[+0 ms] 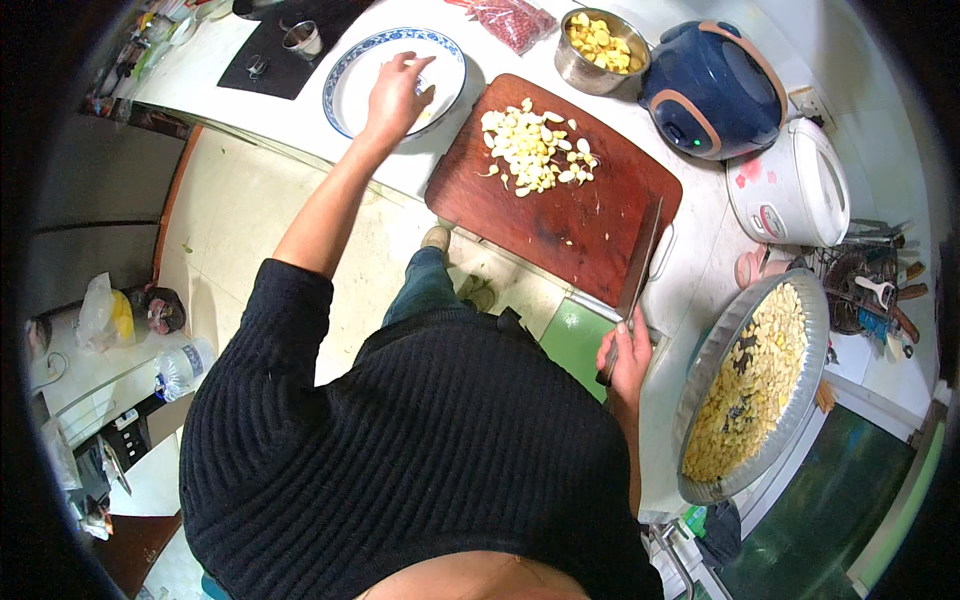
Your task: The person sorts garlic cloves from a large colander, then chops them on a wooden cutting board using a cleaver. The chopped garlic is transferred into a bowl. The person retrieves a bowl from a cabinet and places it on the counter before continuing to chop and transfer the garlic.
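Note:
My left hand hovers over a white bowl with a blue patterned rim, its fingers spread; a few pale pieces lie by the thumb, and whether they touch it I cannot tell. In my right hand is the handle of a kitchen knife, whose blade points away from me along the right side of a reddish-brown wooden cutting board. Peeled garlic cloves, some with thin sprouts or roots, are heaped on the far left part of the board.
Beyond the board stand a metal pot of yellow slices, a bag of peanuts, a dark blue appliance and a white rice cooker. A large basin of pale chopped pieces is at right. A metal cup sits on a black mat.

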A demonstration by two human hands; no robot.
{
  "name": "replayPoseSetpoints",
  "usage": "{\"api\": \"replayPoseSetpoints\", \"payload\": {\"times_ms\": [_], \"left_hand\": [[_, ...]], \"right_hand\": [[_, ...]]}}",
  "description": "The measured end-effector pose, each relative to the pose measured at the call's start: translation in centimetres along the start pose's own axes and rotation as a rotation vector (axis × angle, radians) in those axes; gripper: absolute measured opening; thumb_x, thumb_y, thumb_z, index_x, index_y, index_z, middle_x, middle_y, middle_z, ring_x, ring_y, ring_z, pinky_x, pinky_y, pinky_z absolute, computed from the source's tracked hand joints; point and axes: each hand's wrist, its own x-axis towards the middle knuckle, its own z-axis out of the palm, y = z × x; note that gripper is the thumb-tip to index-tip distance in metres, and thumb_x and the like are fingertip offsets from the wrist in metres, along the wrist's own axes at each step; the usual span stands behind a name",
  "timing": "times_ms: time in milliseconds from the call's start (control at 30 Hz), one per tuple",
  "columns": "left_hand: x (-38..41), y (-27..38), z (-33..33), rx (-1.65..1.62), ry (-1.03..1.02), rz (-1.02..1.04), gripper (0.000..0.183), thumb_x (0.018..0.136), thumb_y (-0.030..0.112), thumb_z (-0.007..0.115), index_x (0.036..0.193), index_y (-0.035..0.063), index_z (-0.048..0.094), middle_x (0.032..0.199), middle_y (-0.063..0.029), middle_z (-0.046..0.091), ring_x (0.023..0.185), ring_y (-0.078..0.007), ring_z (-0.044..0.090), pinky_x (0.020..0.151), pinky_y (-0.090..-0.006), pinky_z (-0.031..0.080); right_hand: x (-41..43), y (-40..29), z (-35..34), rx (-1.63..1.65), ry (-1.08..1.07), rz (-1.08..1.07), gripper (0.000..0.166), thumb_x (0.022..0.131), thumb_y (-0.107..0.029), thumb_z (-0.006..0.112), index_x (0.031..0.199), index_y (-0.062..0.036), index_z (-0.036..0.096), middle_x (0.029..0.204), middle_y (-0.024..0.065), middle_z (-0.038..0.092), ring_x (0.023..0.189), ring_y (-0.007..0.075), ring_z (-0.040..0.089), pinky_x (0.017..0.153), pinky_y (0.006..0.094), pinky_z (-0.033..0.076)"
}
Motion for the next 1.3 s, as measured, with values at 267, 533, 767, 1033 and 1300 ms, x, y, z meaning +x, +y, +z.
{"api": "replayPoseSetpoints", "payload": {"times_ms": [267, 533, 767, 1033, 1300], "left_hand": [[-4.1, 5.3, 6.5, -0.123, -0.403, 0.041, 0.014, 0.078, 0.007, 0.047, 0.088, 0.0012, 0.055, 0.086, -0.0178, 0.057, 0.085, -0.0359, 0.058, 0.072, -0.0450, 0.048], [-3.8, 10.3, 4.3, -0.455, -0.404, -0.086, 0.014, 0.079, 0.015, 0.058, 0.085, 0.0037, 0.065, 0.083, -0.0181, 0.063, 0.078, -0.0337, 0.062, 0.070, -0.0415, 0.049], [-8.9, 18.9, 10.1, -0.659, -0.760, -0.108, 0.022, 0.074, 0.016, 0.070, 0.089, 0.0033, 0.062, 0.080, -0.0161, 0.066, 0.077, -0.0315, 0.064, 0.070, -0.0379, 0.050], [-6.0, 16.3, 4.7, -0.614, -0.541, -0.273, 0.022, 0.078, 0.018, 0.065, 0.095, 0.0045, 0.058, 0.081, -0.0200, 0.064, 0.080, -0.0365, 0.062, 0.071, -0.0436, 0.049], [-6.3, 14.8, 5.3, -0.625, -0.556, -0.194, 0.023, 0.078, 0.015, 0.062, 0.098, 0.0041, 0.060, 0.085, -0.0197, 0.063, 0.081, -0.0335, 0.062, 0.073, -0.0414, 0.049]], "right_hand": [[0.0, 0.1, 1.2, -0.026, -0.022, 0.007, 0.048, 0.094, -0.010, 0.046, 0.140, -0.0067, 0.031, 0.056, 0.0020, 0.047, 0.042, 0.0088, 0.043, 0.041, 0.0230, 0.036], [-1.5, 1.3, 0.8, -0.023, -0.039, -0.063, 0.050, 0.093, -0.005, 0.045, 0.141, -0.0039, 0.030, 0.053, -0.0001, 0.046, 0.043, 0.0065, 0.041, 0.041, 0.0220, 0.035], [-0.6, 2.7, 1.1, -0.353, 0.050, -0.005, 0.049, 0.090, -0.009, 0.054, 0.137, -0.0098, 0.041, 0.069, -0.0061, 0.048, 0.052, 0.0030, 0.039, 0.046, 0.0200, 0.037], [0.3, 6.2, 1.6, -1.166, 0.222, -0.525, 0.054, 0.082, -0.014, 0.062, 0.133, -0.0175, 0.046, 0.074, 0.0151, 0.063, 0.057, 0.0312, 0.060, 0.055, 0.0414, 0.050], [1.1, 5.8, -0.7, -0.458, -0.054, -0.355, 0.055, 0.088, -0.013, 0.058, 0.139, -0.0152, 0.038, 0.059, 0.0003, 0.051, 0.047, 0.0143, 0.051, 0.047, 0.0297, 0.045]]}}
